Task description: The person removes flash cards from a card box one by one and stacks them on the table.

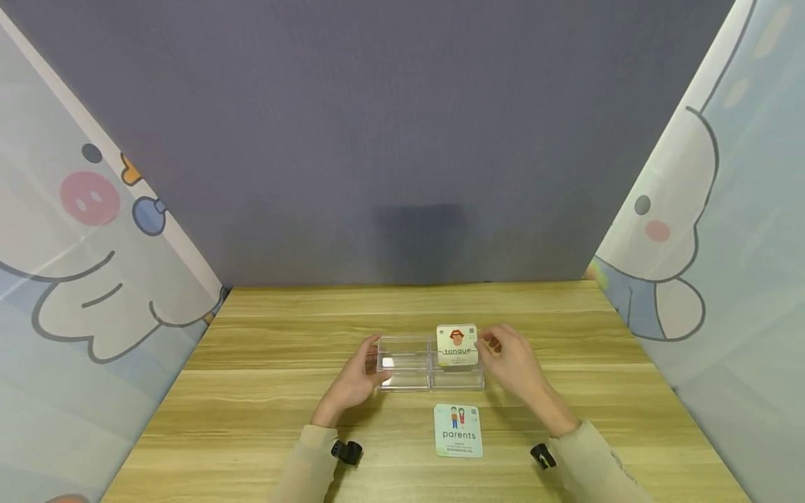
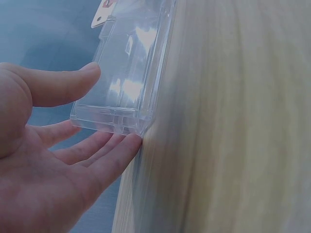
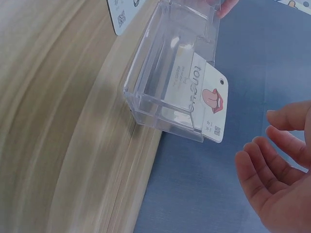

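Note:
A clear plastic card holder (image 1: 405,379) with several compartments stands on the table. My left hand (image 1: 354,381) holds its left end, the thumb on the front side and the fingers against the end, as the left wrist view (image 2: 82,145) shows. A white card marked "tongue" (image 1: 457,341), with a mouth picture, stands in the rear right compartment and sticks out above it. My right hand (image 1: 512,360) is beside this card; in the right wrist view its loosely bent fingers (image 3: 255,165) are apart from the card and hold nothing.
A card marked "parents" (image 1: 458,441) lies flat on the wooden table (image 1: 270,391) in front of the holder. A grey-blue panel (image 1: 402,140) rises behind the table. Cartoon-printed curtains (image 1: 723,300) flank both sides.

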`<action>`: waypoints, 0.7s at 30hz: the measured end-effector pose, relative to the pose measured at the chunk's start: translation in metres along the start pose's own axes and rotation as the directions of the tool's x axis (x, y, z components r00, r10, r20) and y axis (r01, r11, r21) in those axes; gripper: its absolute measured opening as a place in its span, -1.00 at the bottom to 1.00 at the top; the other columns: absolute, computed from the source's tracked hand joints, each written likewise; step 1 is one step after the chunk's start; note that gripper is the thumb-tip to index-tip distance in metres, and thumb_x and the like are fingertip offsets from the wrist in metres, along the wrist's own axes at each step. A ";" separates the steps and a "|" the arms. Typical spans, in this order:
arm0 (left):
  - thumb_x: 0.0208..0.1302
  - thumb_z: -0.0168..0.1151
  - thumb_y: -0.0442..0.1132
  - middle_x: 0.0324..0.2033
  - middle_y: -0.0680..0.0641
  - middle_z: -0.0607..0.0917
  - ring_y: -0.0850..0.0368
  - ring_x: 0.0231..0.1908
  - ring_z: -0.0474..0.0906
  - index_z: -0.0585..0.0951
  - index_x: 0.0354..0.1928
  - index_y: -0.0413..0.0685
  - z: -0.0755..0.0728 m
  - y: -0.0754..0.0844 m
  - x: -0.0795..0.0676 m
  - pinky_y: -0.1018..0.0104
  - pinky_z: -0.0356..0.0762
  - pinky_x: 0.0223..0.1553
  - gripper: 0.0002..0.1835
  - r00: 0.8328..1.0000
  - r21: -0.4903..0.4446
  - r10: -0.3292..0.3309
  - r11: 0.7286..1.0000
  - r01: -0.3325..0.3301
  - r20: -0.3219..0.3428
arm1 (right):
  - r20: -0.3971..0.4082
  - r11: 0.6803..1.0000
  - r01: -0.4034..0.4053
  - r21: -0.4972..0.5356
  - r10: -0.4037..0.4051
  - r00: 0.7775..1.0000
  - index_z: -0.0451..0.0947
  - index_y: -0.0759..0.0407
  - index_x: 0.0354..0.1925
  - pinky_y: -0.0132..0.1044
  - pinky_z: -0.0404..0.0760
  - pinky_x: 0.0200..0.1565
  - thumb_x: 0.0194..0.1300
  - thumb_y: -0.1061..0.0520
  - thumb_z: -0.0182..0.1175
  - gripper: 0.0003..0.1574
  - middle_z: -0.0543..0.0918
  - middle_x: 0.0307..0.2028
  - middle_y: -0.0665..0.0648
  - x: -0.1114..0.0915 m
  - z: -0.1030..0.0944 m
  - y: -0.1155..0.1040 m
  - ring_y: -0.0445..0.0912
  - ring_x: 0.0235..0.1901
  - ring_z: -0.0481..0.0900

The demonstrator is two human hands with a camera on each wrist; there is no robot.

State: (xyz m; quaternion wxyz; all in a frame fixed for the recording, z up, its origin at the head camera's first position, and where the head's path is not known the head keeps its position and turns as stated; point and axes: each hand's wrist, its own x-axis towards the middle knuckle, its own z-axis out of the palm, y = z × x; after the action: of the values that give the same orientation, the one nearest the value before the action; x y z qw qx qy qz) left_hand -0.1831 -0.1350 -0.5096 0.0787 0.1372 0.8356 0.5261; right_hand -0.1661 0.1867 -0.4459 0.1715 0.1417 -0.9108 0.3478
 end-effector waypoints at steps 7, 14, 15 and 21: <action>0.38 0.32 -0.31 0.35 -0.34 0.37 -0.32 0.33 0.34 0.08 0.59 -0.11 0.000 0.000 0.001 -0.20 0.44 0.29 -0.14 1.000 0.009 -0.003 1.000 0.003 -0.004 | -0.030 1.000 0.022 0.009 -0.022 0.999 0.68 0.32 -0.16 -0.07 0.71 -0.24 0.20 0.31 0.40 -0.79 0.65 -0.31 0.10 0.010 0.002 -0.001 -0.05 -0.31 0.58; 0.37 0.34 -0.32 0.33 -0.35 0.38 -0.34 0.31 0.35 0.08 0.59 -0.13 -0.001 0.001 0.000 -0.20 0.45 0.27 -0.13 1.000 0.015 -0.004 1.000 0.004 -0.002 | -0.038 0.999 0.032 0.025 -0.031 0.999 0.67 0.36 -0.17 -0.05 0.71 -0.22 0.19 0.33 0.40 -0.79 0.64 -0.29 0.14 0.017 0.000 -0.004 -0.02 -0.30 0.58; 0.37 0.33 -0.32 0.33 -0.36 0.38 -0.35 0.30 0.35 0.08 0.58 -0.15 -0.001 0.001 0.000 -0.21 0.46 0.26 -0.14 1.000 0.018 0.003 1.000 -0.003 -0.002 | -0.035 0.999 0.028 0.023 -0.027 0.999 0.67 0.36 -0.17 -0.05 0.71 -0.21 0.20 0.32 0.40 -0.79 0.64 -0.28 0.14 0.017 -0.001 -0.004 -0.01 -0.29 0.58; 0.37 0.33 -0.32 0.35 -0.35 0.37 -0.33 0.32 0.34 0.08 0.59 -0.12 0.000 0.002 0.000 -0.21 0.44 0.28 -0.14 1.000 0.016 -0.007 1.000 0.007 -0.007 | -0.014 1.000 0.007 0.004 -0.007 1.000 0.67 0.34 -0.14 -0.09 0.69 -0.19 0.22 0.30 0.39 -0.78 0.65 -0.26 0.13 0.021 0.000 -0.005 0.00 -0.26 0.60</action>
State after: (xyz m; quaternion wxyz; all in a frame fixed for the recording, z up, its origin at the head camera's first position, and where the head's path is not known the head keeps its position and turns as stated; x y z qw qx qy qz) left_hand -0.1826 -0.1344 -0.5080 0.0765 0.1328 0.8406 0.5195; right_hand -0.1832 0.1807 -0.4342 0.1786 0.1428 -0.9084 0.3499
